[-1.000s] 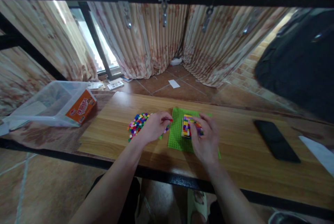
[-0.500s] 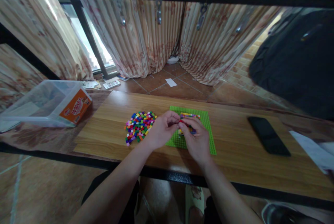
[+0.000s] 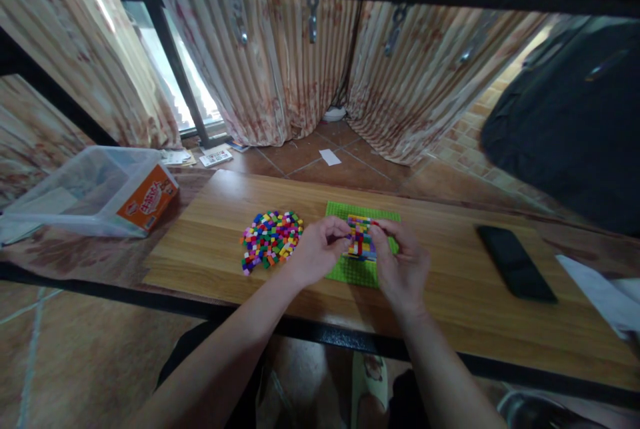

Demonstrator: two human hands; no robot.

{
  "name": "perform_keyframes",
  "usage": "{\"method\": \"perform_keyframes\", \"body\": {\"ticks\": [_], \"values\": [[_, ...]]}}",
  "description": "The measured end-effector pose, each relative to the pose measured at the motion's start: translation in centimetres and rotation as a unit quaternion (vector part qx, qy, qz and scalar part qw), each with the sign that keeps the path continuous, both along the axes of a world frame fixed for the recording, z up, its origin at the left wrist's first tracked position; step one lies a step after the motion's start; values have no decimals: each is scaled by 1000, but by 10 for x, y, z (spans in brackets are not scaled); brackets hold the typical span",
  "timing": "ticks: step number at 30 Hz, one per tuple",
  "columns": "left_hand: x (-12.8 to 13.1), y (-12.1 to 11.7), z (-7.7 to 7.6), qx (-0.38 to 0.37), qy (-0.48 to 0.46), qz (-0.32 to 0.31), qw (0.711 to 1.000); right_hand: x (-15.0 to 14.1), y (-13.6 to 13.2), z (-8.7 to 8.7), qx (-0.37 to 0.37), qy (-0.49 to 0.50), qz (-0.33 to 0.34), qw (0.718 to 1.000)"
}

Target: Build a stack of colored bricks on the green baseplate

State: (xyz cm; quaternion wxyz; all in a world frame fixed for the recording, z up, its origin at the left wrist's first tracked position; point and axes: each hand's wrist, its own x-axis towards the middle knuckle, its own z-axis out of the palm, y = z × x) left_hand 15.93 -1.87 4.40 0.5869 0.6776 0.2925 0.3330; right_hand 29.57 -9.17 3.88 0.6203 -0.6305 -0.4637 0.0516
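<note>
A block of small coloured toy bricks (image 3: 361,242), built up in rows, sits on a green studded baseplate (image 3: 353,276). My left hand (image 3: 317,252) is at the block's left side, fingers curled and thumb near the index fingertip. Whatever lies between those fingertips is too small to make out. On the other side my right hand (image 3: 404,266) is closed, its thumb and index finger together at the block's upper right. A bit of red, seemingly a small brick (image 3: 374,222), shows at those fingertips. My right fingers cover part of the baseplate.
A pile of loose coloured bricks (image 3: 273,239) lies left of the baseplate on the wooden board (image 3: 200,242). A clear plastic bin (image 3: 85,182) with an orange label stands far left. To the right are a black phone (image 3: 515,262) and white paper (image 3: 600,289).
My hands have moved apart. The right hand shifted right, from the block's left part to its right side, uncovering the bricks. The red bit now shows at the right fingertips.
</note>
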Motion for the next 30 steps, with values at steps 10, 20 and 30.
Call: {"method": "perform_keyframes", "body": {"ticks": [10, 20, 30], "values": [[-5, 8, -9, 115, 152, 25, 981, 19, -4, -8, -46, 79, 30, 995], [-4, 4, -2, 142, 225, 17, 964, 5, -5, -10, -122, -102, 101, 982], [-4, 4, -5, 151, 236, 7, 960, 3, -4, -10, -116, -119, 101, 981]]}}
